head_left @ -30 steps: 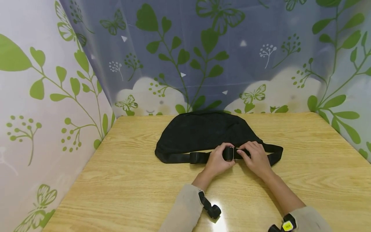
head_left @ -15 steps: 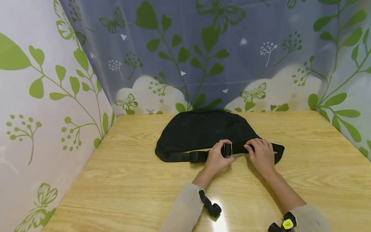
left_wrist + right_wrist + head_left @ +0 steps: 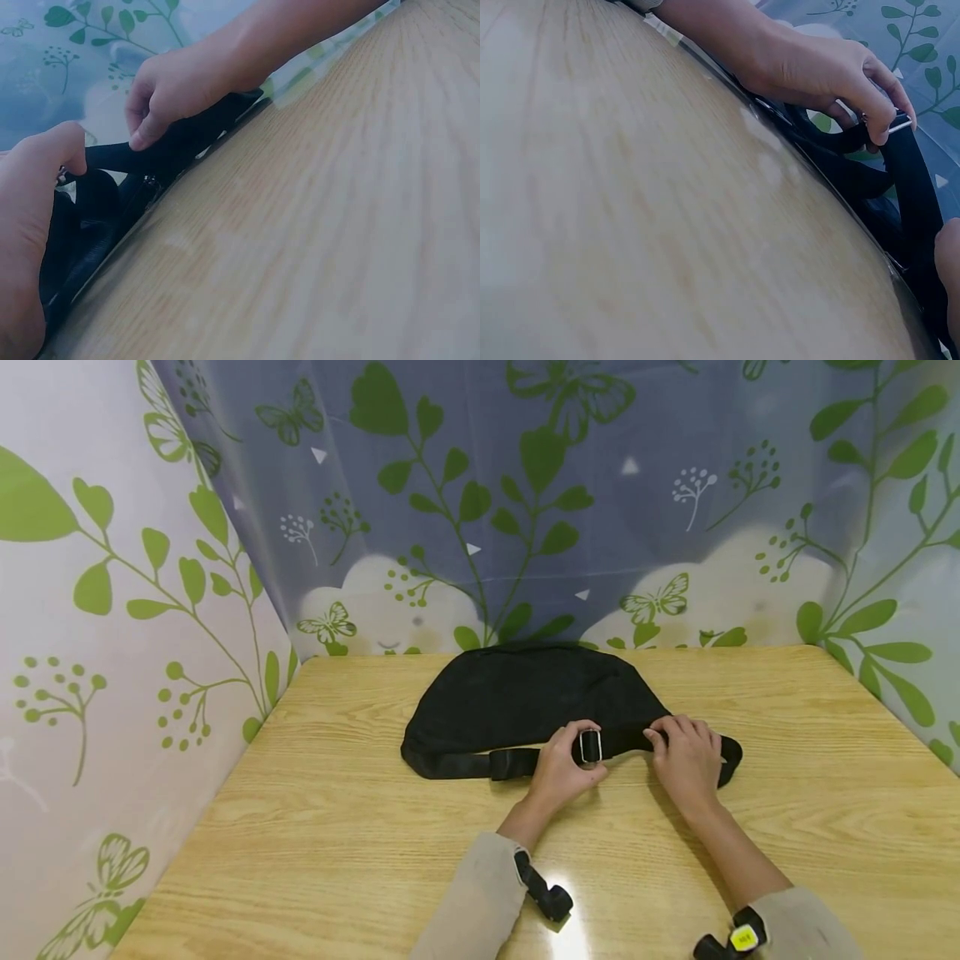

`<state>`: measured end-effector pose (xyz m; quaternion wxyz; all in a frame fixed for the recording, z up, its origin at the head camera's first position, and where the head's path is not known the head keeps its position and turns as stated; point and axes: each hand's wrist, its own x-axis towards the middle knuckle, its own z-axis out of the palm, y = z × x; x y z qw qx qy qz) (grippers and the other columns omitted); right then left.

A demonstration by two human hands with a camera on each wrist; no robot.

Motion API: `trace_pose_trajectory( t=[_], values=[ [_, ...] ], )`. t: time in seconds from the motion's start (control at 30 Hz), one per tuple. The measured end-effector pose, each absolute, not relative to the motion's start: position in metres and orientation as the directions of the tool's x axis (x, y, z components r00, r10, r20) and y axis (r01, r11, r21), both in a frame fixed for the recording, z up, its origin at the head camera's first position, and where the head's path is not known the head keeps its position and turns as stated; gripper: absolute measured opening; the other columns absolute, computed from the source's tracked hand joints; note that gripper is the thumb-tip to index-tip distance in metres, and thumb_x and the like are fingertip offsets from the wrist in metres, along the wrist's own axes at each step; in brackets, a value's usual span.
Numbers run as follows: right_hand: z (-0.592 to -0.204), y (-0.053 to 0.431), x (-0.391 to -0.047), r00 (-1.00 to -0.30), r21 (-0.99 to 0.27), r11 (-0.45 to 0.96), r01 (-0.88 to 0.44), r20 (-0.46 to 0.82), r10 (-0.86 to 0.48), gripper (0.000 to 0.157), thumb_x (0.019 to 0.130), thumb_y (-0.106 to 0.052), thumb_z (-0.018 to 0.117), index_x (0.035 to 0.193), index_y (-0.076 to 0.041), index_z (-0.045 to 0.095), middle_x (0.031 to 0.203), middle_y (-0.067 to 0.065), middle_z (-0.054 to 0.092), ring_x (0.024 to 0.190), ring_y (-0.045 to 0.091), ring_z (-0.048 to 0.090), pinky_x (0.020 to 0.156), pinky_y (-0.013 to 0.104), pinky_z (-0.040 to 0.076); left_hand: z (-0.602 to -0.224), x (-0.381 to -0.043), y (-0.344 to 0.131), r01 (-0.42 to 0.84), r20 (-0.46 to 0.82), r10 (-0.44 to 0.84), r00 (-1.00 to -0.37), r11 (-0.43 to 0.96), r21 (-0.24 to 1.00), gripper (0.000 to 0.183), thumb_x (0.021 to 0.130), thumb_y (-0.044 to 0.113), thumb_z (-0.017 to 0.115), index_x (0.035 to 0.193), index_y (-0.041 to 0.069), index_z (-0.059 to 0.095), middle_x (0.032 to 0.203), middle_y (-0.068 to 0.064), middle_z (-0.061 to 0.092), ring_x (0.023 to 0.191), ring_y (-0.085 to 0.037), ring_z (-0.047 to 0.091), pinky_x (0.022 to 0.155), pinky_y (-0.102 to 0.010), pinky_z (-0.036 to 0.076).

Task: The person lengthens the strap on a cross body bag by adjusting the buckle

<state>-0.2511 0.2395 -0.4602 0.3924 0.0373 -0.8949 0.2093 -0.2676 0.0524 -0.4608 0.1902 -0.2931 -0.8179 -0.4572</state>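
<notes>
A black bag (image 3: 517,693), rounded along its top, lies flat near the back of the table, its black strap (image 3: 626,739) along the near side. With thumb and fingers, my left hand (image 3: 561,768) grips a metal strap buckle (image 3: 591,747) by its upper and lower edges. Farther right, my right hand (image 3: 686,764) pinches the strap, which runs stretched between the two hands. In the left wrist view the strap (image 3: 112,156) is lifted off the table near the buckle. The right wrist view shows the buckle (image 3: 901,124) between the left thumb and fingers.
The wooden table (image 3: 322,860) extends in front of the bag and to both sides. A patterned cloth backdrop (image 3: 480,510) stands behind it. Black bands (image 3: 551,902) with small devices hang at both wrists.
My right hand has slid to the right along the strap, away from the buckle, and more strap shows between the hands. My left hand stays on the buckle, nearly still.
</notes>
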Motion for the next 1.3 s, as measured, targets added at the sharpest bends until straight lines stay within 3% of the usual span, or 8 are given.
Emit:
trace_pose_trajectory(
  t=[0.1,0.33,0.6,0.8,0.9,1.03,1.2,1.3],
  values=[
    [-0.460,0.240,-0.251,-0.691,-0.350,0.911,-0.221,0.715,0.107,0.012,0.081,-0.011,0.070,0.080,-0.002,0.062,0.084,0.015,0.058,0.089,0.040,0.048,0.081,0.054,0.032,-0.460,-0.268,0.052,0.650,0.572,0.312,-0.758,0.418,0.634,0.049,0.067,0.007,0.075,0.111,0.016,0.055,0.093,-0.002,0.057,0.076,-0.017,0.053,0.062,-0.019,0.040],
    [-0.462,0.241,-0.252,-0.681,-0.347,0.904,-0.250,0.727,0.090,0.010,0.080,-0.006,0.069,0.085,-0.002,0.061,0.086,0.017,0.058,0.090,0.039,0.048,0.083,0.053,0.033,-0.462,-0.268,0.053,0.526,0.428,0.309,-0.850,0.432,0.733,0.046,0.074,0.018,0.075,0.115,0.016,0.055,0.105,-0.002,0.058,0.085,-0.015,0.054,0.066,-0.020,0.042],
    [-0.460,0.233,-0.253,-0.500,-0.135,0.751,-0.646,0.819,-0.283,0.024,0.075,0.001,0.059,0.098,0.000,0.061,0.098,0.013,0.059,0.091,0.032,0.053,0.080,0.044,0.038,-0.465,-0.270,0.055,0.507,0.398,0.322,-0.859,0.439,0.742,0.048,0.075,0.025,0.077,0.116,0.011,0.056,0.106,-0.004,0.060,0.091,-0.014,0.056,0.074,-0.022,0.043],
    [-0.461,0.230,-0.252,-0.522,-0.108,0.652,-0.750,0.701,-0.485,0.046,0.074,-0.012,0.061,0.119,-0.001,0.055,0.120,0.012,0.053,0.108,0.027,0.049,0.086,0.042,0.038,-0.464,-0.271,0.056,0.458,0.330,0.336,-0.882,0.447,0.769,0.049,0.078,0.030,0.072,0.120,0.010,0.056,0.114,-0.006,0.058,0.105,-0.017,0.053,0.087,-0.029,0.042],
    [-0.462,0.230,-0.253,-0.535,-0.097,0.659,-0.746,0.677,-0.505,0.050,0.083,-0.029,0.063,0.123,-0.002,0.053,0.123,0.012,0.051,0.110,0.027,0.048,0.083,0.043,0.040,-0.464,-0.271,0.057,0.416,0.288,0.326,-0.901,0.454,0.788,0.050,0.079,0.033,0.071,0.122,0.011,0.056,0.117,-0.006,0.058,0.110,-0.017,0.051,0.091,-0.032,0.040],
    [-0.464,0.231,-0.254,-0.525,-0.064,0.669,-0.741,0.677,-0.516,0.058,0.091,-0.050,0.047,0.123,-0.002,0.054,0.119,0.013,0.052,0.104,0.029,0.050,0.079,0.044,0.042,-0.465,-0.271,0.057,0.403,0.272,0.330,-0.904,0.442,0.801,0.051,0.080,0.032,0.071,0.124,0.012,0.055,0.118,-0.006,0.058,0.111,-0.018,0.051,0.092,-0.035,0.039],
    [-0.465,0.233,-0.255,-0.512,-0.029,0.674,-0.738,0.674,-0.532,0.056,0.088,-0.046,0.057,0.123,-0.002,0.056,0.114,0.013,0.054,0.099,0.031,0.051,0.078,0.045,0.043,-0.465,-0.272,0.056,0.396,0.255,0.360,-0.897,0.403,0.825,0.060,0.082,0.030,0.070,0.134,0.014,0.044,0.119,-0.007,0.058,0.116,-0.021,0.048,0.094,-0.040,0.038],
    [-0.465,0.233,-0.255,-0.511,-0.019,0.680,-0.733,0.677,-0.531,0.054,0.087,-0.046,0.058,0.119,-0.003,0.058,0.113,0.013,0.055,0.101,0.031,0.051,0.082,0.046,0.042,-0.465,-0.271,0.055,0.406,0.259,0.383,-0.887,0.379,0.831,0.053,0.087,0.031,0.064,0.134,0.015,0.044,0.120,-0.006,0.058,0.117,-0.019,0.046,0.095,-0.040,0.037]
  ],
)
